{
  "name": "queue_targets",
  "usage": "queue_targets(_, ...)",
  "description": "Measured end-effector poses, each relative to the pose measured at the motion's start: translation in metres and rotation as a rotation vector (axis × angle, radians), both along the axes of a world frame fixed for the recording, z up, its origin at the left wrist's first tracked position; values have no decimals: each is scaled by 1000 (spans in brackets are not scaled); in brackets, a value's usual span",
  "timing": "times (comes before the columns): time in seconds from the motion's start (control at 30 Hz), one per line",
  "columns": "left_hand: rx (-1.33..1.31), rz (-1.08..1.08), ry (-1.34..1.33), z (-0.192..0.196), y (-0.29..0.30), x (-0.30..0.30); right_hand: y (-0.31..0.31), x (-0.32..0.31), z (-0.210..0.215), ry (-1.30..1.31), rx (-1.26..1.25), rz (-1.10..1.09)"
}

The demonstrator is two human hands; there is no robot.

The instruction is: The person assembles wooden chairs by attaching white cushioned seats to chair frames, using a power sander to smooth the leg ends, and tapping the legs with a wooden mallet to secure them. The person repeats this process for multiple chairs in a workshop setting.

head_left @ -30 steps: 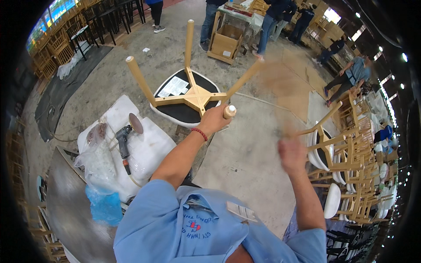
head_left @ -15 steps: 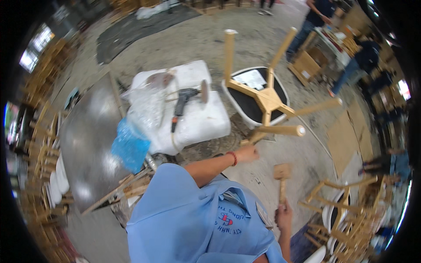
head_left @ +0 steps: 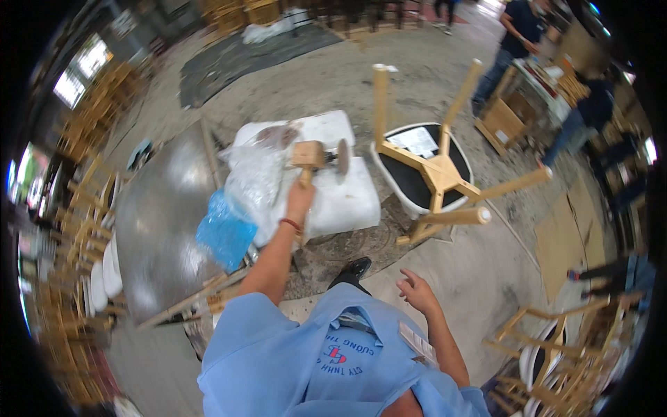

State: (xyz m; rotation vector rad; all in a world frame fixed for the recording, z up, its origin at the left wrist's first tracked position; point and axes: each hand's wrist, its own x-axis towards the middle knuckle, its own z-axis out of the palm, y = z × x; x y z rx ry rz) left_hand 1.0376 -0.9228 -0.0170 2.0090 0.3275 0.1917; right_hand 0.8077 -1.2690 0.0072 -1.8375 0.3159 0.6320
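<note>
My left hand, with a red bracelet at the wrist, is closed round the handle of a wooden mallet. The mallet's block head is over the white padded surface, in front of a power tool with a round disc; most of that tool is hidden. I cannot tell whether the mallet touches the padding. My right hand is held low before my body, empty, its fingers apart. To the right of the padding, an upside-down chair points its light wooden legs upward, its dark seat underside showing.
Clear plastic wrap and a blue plastic bag lie at the padding's left, beside a large metal sheet. Stacked chair frames line the left; more chairs stand lower right. People work near a cardboard box.
The mallet has passed from my right hand to my left, which has swung leftward from near the chair to the padding. My right hand has let go and opened.
</note>
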Motion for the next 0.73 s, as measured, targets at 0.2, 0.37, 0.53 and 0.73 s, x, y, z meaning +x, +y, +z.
queue_targets(0.2,439,-75,-73,30,37,78,-89,-146,-66,324,-191,-480)
queue_targets(0.37,537,160,-135,46,14,64,-108,-293,-88,540,-180,-873)
queue_targets(0.53,500,-250,-412,14,-84,-31,-55,-392,-110,800,-76,-976)
queue_targets(0.73,155,-915,-145,25,-269,-91,-42,-357,-167,390,-531,94)
